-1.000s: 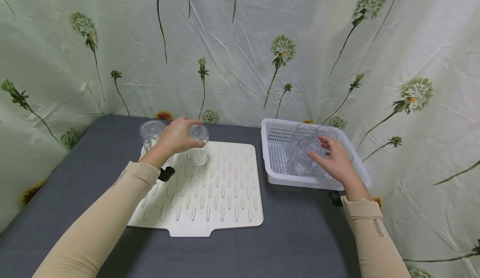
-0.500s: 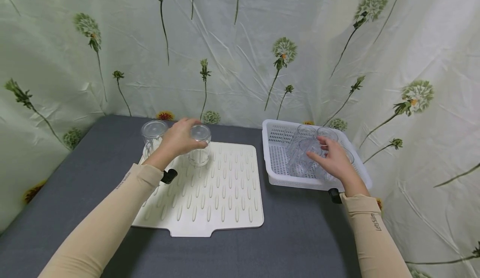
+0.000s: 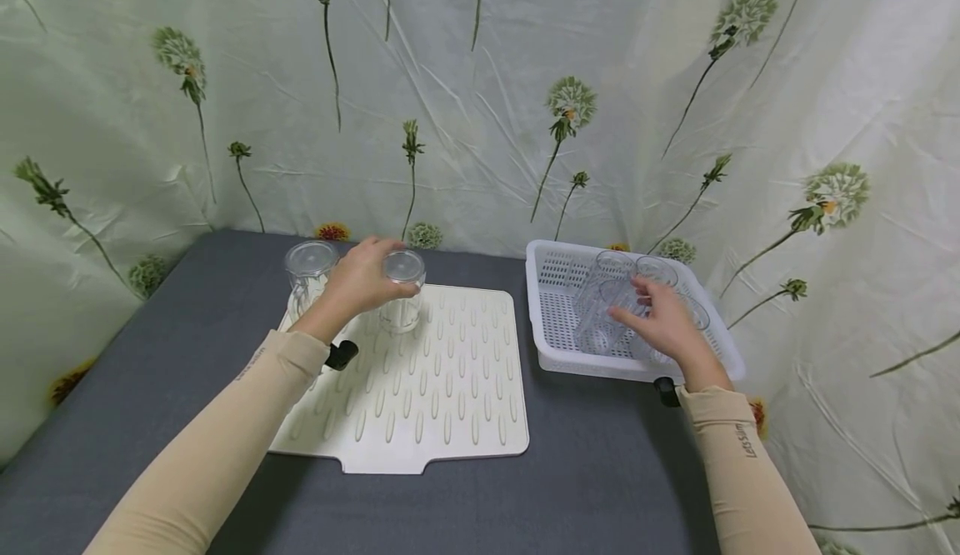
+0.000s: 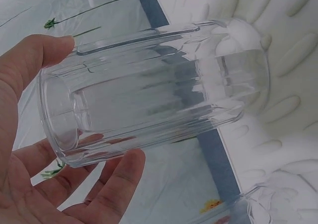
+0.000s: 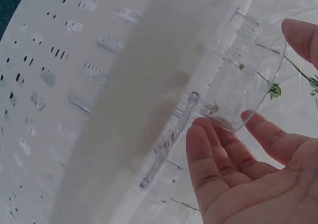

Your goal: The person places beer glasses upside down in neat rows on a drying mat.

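A clear glass mug stands base up near the back of the white ridged mat. My left hand holds it near its upturned base, thumb on one side and fingers on the other, as the left wrist view also shows. Another upturned glass mug stands to the left, partly hidden by that hand. My right hand hovers over the white basket, fingers loosely bent. In the right wrist view, its thumb and fingertips lie right at the rim of a handled glass mug.
Several clear glasses lean together inside the basket, which sits right of the mat on a dark grey tablecloth. A pale curtain with a dandelion print hangs behind the table and along its right side.
The right hand has shifted slightly left over the basket. The left hand and its mug stay in place on the mat; the head view has drifted a little.
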Available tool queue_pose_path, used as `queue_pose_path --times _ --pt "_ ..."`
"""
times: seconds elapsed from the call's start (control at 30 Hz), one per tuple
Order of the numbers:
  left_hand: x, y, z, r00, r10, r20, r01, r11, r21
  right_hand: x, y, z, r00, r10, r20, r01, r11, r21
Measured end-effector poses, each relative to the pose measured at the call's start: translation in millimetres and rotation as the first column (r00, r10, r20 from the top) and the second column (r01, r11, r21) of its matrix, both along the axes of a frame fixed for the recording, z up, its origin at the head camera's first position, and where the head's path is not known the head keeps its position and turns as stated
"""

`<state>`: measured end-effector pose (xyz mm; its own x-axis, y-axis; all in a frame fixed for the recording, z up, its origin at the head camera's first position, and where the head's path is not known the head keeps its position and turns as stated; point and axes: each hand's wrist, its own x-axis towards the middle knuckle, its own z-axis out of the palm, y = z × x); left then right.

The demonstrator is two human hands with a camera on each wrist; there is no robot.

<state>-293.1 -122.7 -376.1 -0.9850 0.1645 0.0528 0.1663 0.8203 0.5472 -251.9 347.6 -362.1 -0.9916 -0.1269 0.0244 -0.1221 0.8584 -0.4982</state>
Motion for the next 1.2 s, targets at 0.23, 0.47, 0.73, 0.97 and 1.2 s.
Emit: queue_pose_path --times 0.23,0.47,0.73,0.97,1.2 --pt "1.0 -2.0 0.0 1.000 -0.018 -0.026 0.018 1.000 -0.010 -2.2 -2.0 -4.1 1.000 -0.022 0.015 0.022 1.000 0.006" --pt "1.0 -2.8 0.5 0.999 -0.025 -0.034 0.025 1.000 -0.007 -3.1 -2.9 -4.1 0.999 -0.033 0.033 0.032 0.999 0.023" --pt "2.1 -1.9 1.5 0.998 -0.037 -0.048 0.036 0.999 -0.012 -4.7 -2.7 -4.2 0.999 -0.040 0.035 0.039 0.999 0.019" --pt "3.9 -0.4 3.1 0.999 -0.031 -0.010 0.031 0.999 -0.010 -5.4 -1.6 -3.3 0.998 -0.041 0.039 0.041 0.999 0.011" --pt "6.6 1.4 2.3 0.999 -0.024 0.046 0.024 1.000 0.012 -6.0 -2.9 -5.2 0.997 -0.052 0.053 0.053 0.999 -0.014"
